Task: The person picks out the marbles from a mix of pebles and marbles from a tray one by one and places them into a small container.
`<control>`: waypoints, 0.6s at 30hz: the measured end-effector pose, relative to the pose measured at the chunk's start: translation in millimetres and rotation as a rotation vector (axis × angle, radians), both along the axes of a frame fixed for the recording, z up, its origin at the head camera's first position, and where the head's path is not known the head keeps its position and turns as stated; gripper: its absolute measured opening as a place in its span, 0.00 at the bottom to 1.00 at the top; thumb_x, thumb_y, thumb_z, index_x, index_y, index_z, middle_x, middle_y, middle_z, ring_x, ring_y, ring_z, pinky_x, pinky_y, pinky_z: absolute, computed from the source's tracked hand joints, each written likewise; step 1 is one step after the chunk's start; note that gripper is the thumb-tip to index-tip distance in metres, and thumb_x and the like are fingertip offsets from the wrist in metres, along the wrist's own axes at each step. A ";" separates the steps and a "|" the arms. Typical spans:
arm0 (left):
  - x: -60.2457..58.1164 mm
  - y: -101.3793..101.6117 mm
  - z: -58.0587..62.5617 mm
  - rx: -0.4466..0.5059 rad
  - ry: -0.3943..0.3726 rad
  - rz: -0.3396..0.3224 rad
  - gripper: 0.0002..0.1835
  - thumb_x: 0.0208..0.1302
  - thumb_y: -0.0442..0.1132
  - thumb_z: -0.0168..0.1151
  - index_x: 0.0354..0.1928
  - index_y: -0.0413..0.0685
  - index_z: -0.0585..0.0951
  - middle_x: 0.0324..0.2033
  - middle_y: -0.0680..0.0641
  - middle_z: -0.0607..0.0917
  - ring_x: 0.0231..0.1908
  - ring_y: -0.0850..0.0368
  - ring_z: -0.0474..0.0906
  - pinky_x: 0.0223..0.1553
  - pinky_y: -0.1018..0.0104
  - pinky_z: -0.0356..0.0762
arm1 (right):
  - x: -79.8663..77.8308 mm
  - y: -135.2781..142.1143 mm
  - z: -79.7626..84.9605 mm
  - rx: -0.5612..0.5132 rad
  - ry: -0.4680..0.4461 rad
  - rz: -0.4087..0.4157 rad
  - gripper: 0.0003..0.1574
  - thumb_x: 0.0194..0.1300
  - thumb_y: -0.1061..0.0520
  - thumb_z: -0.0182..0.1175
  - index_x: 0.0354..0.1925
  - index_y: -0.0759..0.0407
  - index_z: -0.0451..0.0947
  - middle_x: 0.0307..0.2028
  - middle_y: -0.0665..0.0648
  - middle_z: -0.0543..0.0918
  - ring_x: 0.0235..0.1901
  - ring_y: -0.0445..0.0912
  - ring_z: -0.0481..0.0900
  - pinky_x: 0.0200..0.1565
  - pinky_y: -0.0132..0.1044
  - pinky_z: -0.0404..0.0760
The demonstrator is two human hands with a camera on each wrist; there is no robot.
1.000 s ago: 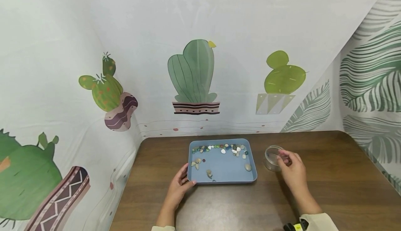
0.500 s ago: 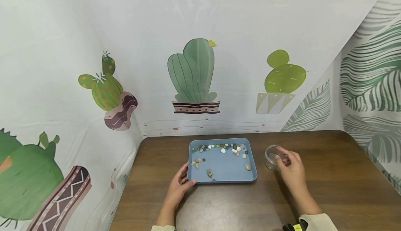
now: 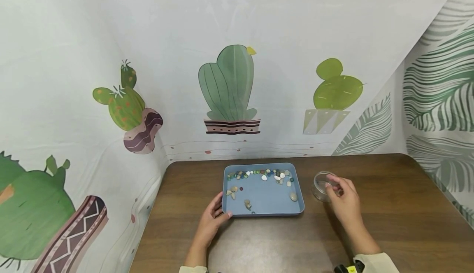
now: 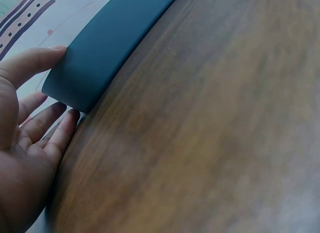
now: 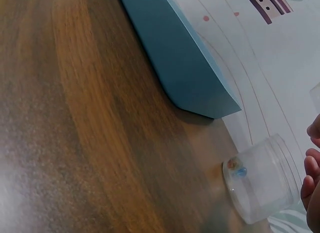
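Observation:
My left hand [image 3: 209, 225] holds the front left corner of a blue tray [image 3: 270, 207]. Its thumb lies on the front wall and the other fingers reach along the left side, as the left wrist view [image 4: 30, 113] also shows. Bent over the rim of a clear round jar [image 3: 320, 191] is my right hand [image 3: 346, 203]. Inside the jar lie a few small blue and brown pieces [image 5: 239, 169]. In the right wrist view the right fingers [image 5: 311, 168] are beside the jar's mouth, partly cut off; what they pinch, if anything, cannot be made out.
Coloured glass pieces and white stones [image 3: 264, 178] line the tray's back edge. Pebbles [image 3: 232, 191] sit at its left, a larger stone [image 3: 293, 197] at its right. A dark wooden table [image 3: 266, 244] meets a cactus-print cloth [image 3: 177, 100] behind. A pale translucent edge [image 5: 315, 95] shows near the right fingers.
Almost nothing differs. My right hand has shifted very slightly left over the jar, while my left hand stays at the tray's corner.

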State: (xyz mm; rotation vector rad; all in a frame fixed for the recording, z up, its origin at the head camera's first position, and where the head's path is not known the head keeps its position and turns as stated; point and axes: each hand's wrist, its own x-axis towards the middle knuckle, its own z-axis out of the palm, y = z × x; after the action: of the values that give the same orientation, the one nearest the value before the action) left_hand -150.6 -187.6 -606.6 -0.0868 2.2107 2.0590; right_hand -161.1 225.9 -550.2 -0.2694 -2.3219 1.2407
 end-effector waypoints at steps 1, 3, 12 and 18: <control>0.3 0.0 0.1 0.000 0.001 -0.002 0.43 0.56 0.36 0.75 0.74 0.55 0.67 0.70 0.37 0.72 0.63 0.40 0.74 0.52 0.72 0.77 | -0.2 -0.6 0.1 -0.001 0.010 0.005 0.15 0.64 0.64 0.66 0.51 0.59 0.84 0.46 0.54 0.79 0.36 0.28 0.71 0.36 0.17 0.67; 0.8 0.0 0.3 0.001 0.007 -0.009 0.43 0.57 0.37 0.75 0.75 0.54 0.67 0.69 0.35 0.72 0.63 0.40 0.74 0.51 0.72 0.77 | -0.7 -2.1 0.8 -0.010 0.033 0.019 0.14 0.64 0.65 0.66 0.49 0.60 0.84 0.45 0.56 0.80 0.36 0.29 0.71 0.36 0.16 0.67; 0.2 0.3 -0.7 0.000 0.014 -0.014 0.44 0.57 0.36 0.75 0.75 0.53 0.66 0.69 0.35 0.72 0.62 0.40 0.75 0.51 0.72 0.78 | 0.0 -11.7 4.5 -0.006 0.075 0.074 0.13 0.63 0.67 0.66 0.46 0.60 0.85 0.40 0.56 0.80 0.35 0.26 0.71 0.36 0.17 0.69; 0.7 1.1 0.9 -0.004 0.035 -0.009 0.43 0.57 0.35 0.74 0.75 0.50 0.66 0.69 0.34 0.72 0.62 0.40 0.75 0.51 0.72 0.78 | -1.5 -18.9 4.3 -0.011 0.094 0.119 0.12 0.63 0.69 0.65 0.45 0.62 0.84 0.39 0.55 0.80 0.35 0.27 0.71 0.36 0.18 0.69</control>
State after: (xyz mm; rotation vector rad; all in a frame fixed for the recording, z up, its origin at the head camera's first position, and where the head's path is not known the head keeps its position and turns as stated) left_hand -149.9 -186.4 -605.7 -0.0420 2.2308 2.0677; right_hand -162.6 207.0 -545.9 -0.0758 -2.2792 1.2942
